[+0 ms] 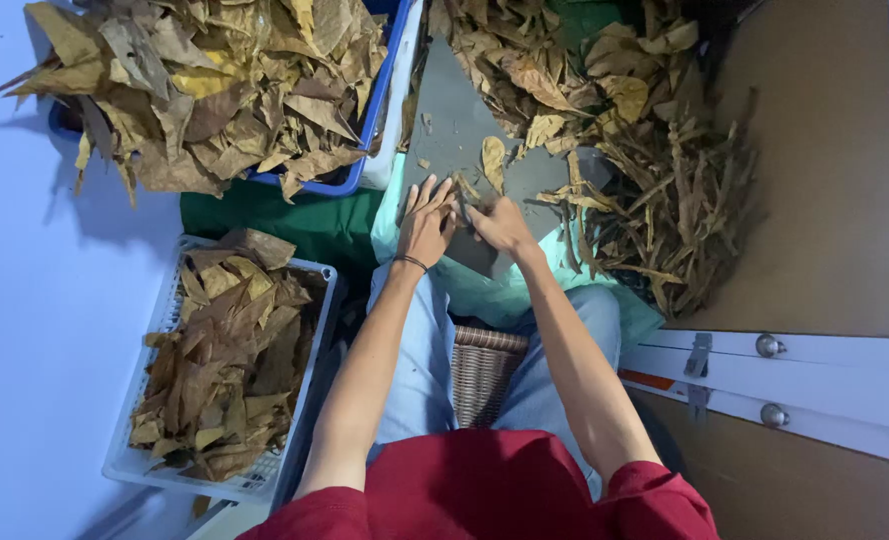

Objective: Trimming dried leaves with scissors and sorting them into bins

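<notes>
Working close together over the lap, both hands meet on a dry, brown, crinkled leaf lying on a grey flat board. The left hand lies fairly flat, fingers spread and pressing down; the right hand is curled, fingertips pinched on the leaf's edge. A leaf like this looks feather-light, thin and brittle, likely to crack or tear if pulled hard, so the firmer midrib near the stem end seems the safest place to take hold, with the blade held flat under the other palm.

Around the hands: a heap of loose yellow-brown leaves beyond the board, and a pile of stripped, stick-like stems to the right, crowding the board's edge. To the left sit a blue plastic crate heaped with leaves and a white slotted plastic basket of flattened leaves. A woven wicker seat shows between the knees. Nothing blocks the hands themselves.
</notes>
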